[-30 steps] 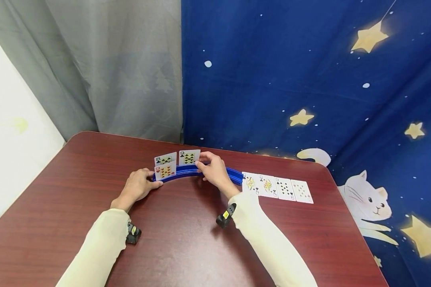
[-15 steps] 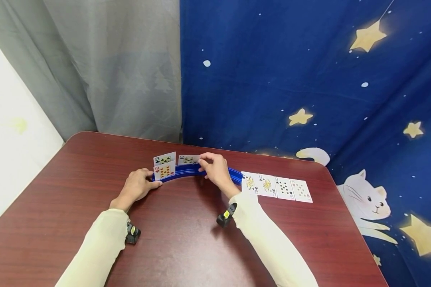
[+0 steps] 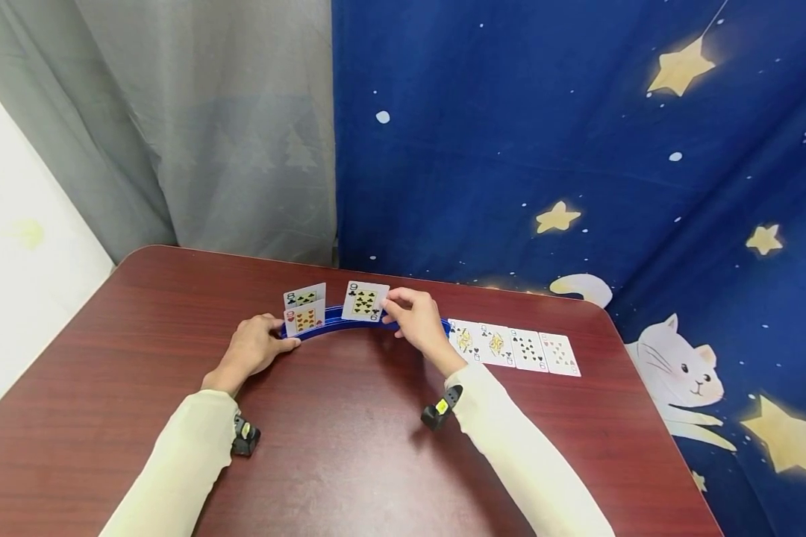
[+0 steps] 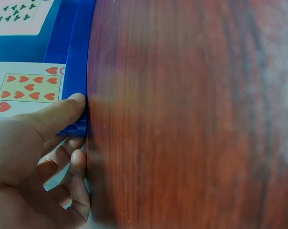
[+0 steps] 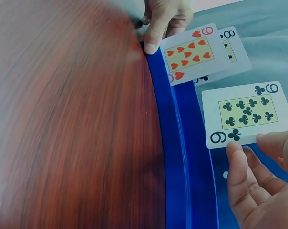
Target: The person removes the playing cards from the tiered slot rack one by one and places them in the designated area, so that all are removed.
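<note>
Tabletop (image 3: 336, 462): right hand (image 3: 422, 324) pinches card (image 5: 249, 113), left hand (image 3: 251, 346) apparently grips rack (image 5: 194, 157).

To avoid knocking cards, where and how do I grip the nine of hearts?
Probably pinch the nine of hearts by its right edge, from the right: it stands in the holder, the left hand is on its left, and the eight of clubs rises behind its top.

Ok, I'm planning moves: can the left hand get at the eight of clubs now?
Likely yes, once freed: the left hand grips the blue card holder, and the nine of hearts partly covers the eight of clubs, but its top shows uncovered.
</note>
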A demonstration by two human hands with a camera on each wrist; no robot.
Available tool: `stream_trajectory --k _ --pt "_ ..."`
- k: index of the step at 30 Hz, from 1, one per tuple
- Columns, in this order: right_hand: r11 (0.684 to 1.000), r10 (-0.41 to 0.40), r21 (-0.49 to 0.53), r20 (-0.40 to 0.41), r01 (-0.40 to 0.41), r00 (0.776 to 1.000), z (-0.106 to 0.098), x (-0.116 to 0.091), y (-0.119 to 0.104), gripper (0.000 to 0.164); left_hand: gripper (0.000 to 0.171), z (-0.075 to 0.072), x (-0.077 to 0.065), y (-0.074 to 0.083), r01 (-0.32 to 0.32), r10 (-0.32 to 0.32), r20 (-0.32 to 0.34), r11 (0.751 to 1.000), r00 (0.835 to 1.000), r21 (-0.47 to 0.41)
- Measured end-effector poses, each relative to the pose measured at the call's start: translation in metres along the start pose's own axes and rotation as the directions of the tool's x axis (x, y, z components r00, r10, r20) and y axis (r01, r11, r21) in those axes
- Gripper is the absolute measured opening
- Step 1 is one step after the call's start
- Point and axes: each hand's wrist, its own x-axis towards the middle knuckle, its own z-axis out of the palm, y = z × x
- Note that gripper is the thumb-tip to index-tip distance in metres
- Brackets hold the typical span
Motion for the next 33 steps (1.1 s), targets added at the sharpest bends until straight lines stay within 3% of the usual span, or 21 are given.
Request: stream_trajectory --k 19,33 --pt "0.997 0.022 -0.076 0.020 -0.021 1.000 -0.042 -0.025 0.027 0.010 0.055 0.000 -0.001 0.001 0.007 -0.007 0.012 1.000 1.000 0.000" --pt "0.993 0.084 -0.080 0.021 -0.082 0.996 -0.068 -0.044 0.031 0.008 0.054 0.000 -0.001 0.001 0.005 -0.005 0.012 1.000 1.000 -0.001"
